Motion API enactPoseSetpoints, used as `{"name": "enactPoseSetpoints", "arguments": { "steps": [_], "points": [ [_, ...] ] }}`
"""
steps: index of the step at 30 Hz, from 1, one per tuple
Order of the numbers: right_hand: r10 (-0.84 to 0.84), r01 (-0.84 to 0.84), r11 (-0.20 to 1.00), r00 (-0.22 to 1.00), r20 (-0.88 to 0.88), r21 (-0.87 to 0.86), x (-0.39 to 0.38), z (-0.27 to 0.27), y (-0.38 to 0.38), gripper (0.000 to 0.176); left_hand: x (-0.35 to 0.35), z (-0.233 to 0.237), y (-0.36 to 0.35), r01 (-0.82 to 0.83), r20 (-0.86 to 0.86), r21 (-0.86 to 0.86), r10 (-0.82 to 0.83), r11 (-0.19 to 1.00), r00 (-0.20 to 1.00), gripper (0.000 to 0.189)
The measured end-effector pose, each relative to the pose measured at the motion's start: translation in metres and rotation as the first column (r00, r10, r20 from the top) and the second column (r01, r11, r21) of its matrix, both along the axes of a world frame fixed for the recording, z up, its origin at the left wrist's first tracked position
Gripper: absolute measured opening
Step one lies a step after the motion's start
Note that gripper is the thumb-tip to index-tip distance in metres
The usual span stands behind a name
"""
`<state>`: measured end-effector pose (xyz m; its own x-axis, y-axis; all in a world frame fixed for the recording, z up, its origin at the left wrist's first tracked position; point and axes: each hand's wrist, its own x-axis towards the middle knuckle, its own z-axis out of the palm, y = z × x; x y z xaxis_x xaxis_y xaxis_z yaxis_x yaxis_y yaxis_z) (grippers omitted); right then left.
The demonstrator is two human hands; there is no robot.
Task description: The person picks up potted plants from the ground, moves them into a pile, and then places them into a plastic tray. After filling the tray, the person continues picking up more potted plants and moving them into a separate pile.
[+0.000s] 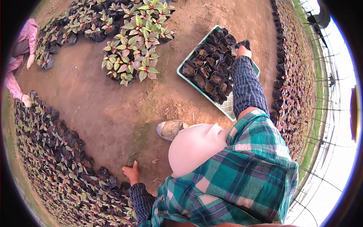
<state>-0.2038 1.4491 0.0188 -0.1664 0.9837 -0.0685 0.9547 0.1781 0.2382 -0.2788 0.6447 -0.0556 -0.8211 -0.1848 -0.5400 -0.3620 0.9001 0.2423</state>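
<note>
My right hand [243,52] is at the upper right edge of a green-rimmed plastic crate [195,89], its fingers closed on a black plastic nursery bag [244,44]. Several more soil-filled black nursery bags [217,78] are packed in the crate, and part of its pale, perforated floor shows beside my sleeve. My left hand [131,174] is held out over bare soil with thumb and fingers apart, holding nothing. It is nearest to the edge of a large block of potted seedlings [75,162] with red-green leaves.
A group of larger leafy plants [134,56] stands at the upper middle. At the left edge, a co-worker in pink sleeves [14,85] has gloved hands near the pots. My shoe [172,129] is on the soil. A long bed of seedlings [293,83] runs down the right.
</note>
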Motion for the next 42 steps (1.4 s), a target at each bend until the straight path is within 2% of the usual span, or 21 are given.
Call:
{"name": "enactPoseSetpoints", "arguments": {
  "steps": [3, 4, 5, 7, 8, 11, 13, 15, 17, 18, 22, 23, 25, 27, 31, 33, 35, 39, 40, 41, 42],
  "points": [
    [0.166, -0.168, 0.983, 0.986, -0.030, -0.071, 0.002, -0.044, 0.020, 0.022, 0.000, -0.001, 0.001, -0.028, -0.016, 0.001, 0.028, 1.000, 0.999, 0.074],
    [-0.114, 0.069, 0.991, 0.886, -0.450, -0.116, -0.006, -0.059, 0.023, 0.018, 0.002, -0.001, 0.002, -0.004, -0.025, 0.008, 0.005, 1.000, 1.000, 0.074],
    [-0.377, 0.265, 0.925, 0.557, -0.740, -0.271, -0.019, -0.074, 0.021, 0.016, 0.003, 0.000, 0.001, 0.021, -0.028, 0.015, -0.021, 1.000, 0.999, 0.075],
    [0.249, -0.015, 0.945, 0.679, -0.690, 0.326, -0.082, -0.038, -0.063, 0.015, -0.004, 0.000, 0.003, 0.002, -0.032, 0.003, -0.002, 1.000, 0.999, 0.075],
    [0.437, -0.436, 0.872, 0.485, -0.758, 0.223, -0.126, -0.014, -0.142, 0.017, 0.005, 0.001, 0.004, -0.006, -0.017, 0.007, 0.006, 1.000, 1.000, 0.075],
    [0.472, -0.835, 0.547, 0.254, -0.844, 0.055, -0.161, 0.023, -0.280, 0.008, 0.000, 0.013, 0.015, -0.068, 0.024, 0.009, 0.067, 0.998, 0.997, 0.076],
    [0.666, -0.987, 0.122, 0.005, -0.746, 0.102, -0.166, 0.032, -0.334, 0.011, -0.002, 0.018, 0.021, -0.095, 0.040, -0.004, 0.095, 0.995, 0.995, 0.077],
    [0.717, -0.998, -0.009, 0.041, -0.695, -0.068, -0.179, 0.025, -0.358, 0.023, 0.000, 0.025, 0.026, -0.108, 0.038, -0.014, 0.108, 0.994, 0.993, 0.076],
    [0.734, -0.955, 0.293, 0.257, -0.629, -0.048, -0.198, 0.003, -0.367, 0.037, 0.000, 0.034, 0.031, -0.138, 0.064, -0.029, 0.139, 0.990, 0.988, 0.075],
    [0.755, -0.940, 0.316, 0.331, -0.566, -0.128, -0.207, 0.004, -0.366, 0.048, -0.003, 0.035, 0.034, -0.148, 0.076, -0.035, 0.150, 0.988, 0.986, 0.075],
    [0.772, -0.875, 0.364, 0.476, -0.421, -0.320, -0.227, -0.015, -0.363, 0.040, 0.000, 0.037, 0.036, -0.196, 0.057, -0.045, 0.198, 0.980, 0.978, 0.073],
    [0.784, -0.879, 0.376, 0.471, -0.405, -0.293, -0.231, -0.027, -0.361, 0.034, 0.000, 0.038, 0.037, -0.170, 0.053, -0.030, 0.172, 0.985, 0.984, 0.071],
    [0.813, -0.974, 0.224, 0.184, -0.552, 0.007, -0.233, -0.051, -0.341, 0.019, 0.003, 0.040, 0.037, -0.155, -0.007, -0.010, 0.155, 0.988, 0.988, 0.063],
    [0.793, -0.975, 0.222, 0.190, -0.580, -0.015, -0.234, -0.044, -0.339, 0.016, 0.017, 0.041, 0.032, -0.214, -0.080, -0.030, 0.211, 0.976, 0.974, 0.057],
    [0.701, -0.988, 0.061, 0.142, -0.699, -0.140, -0.240, -0.009, -0.391, 0.018, 0.048, 0.042, 0.024, -0.338, -0.228, 0.191, 0.377, 0.922, 0.898, 0.038],
    [0.548, -0.978, -0.123, 0.073, -0.833, -0.166, -0.255, 0.001, -0.430, 0.018, 0.077, 0.043, 0.028, -0.453, -0.253, 0.199, 0.492, 0.869, 0.833, 0.034],
    [0.475, -0.908, -0.419, -0.216, -0.853, -0.003, -0.278, 0.012, -0.476, 0.017, 0.110, 0.041, 0.029, -0.769, -0.153, 0.194, 0.793, 0.609, 0.589, 0.036],
    [0.373, -0.571, -0.817, -0.627, -0.684, 0.078, -0.320, 0.030, -0.574, 0.013, 0.199, 0.005, 0.014, -0.867, -0.152, 0.014, 0.858, 0.499, 0.491, 0.044],
    [0.305, -0.478, -0.873, -0.693, -0.653, 0.100, -0.326, 0.028, -0.594, 0.013, 0.195, 0.027, 0.019, -0.971, 0.068, 0.173, 0.982, 0.163, 0.177, 0.046],
    [0.242, -0.383, -0.917, -0.755, -0.610, 0.110, -0.329, 0.030, -0.613, 0.013, 0.191, 0.044, 0.025, -0.945, 0.335, 0.248, 0.934, -0.216, -0.125, 0.049],
    [0.169, -0.315, -0.938, -0.777, -0.607, 0.143, -0.333, 0.015, -0.630, 0.014, 0.188, 0.049, 0.030, -0.902, 0.365, 0.263, 0.901, -0.342, -0.235, 0.048]
  ]
}}
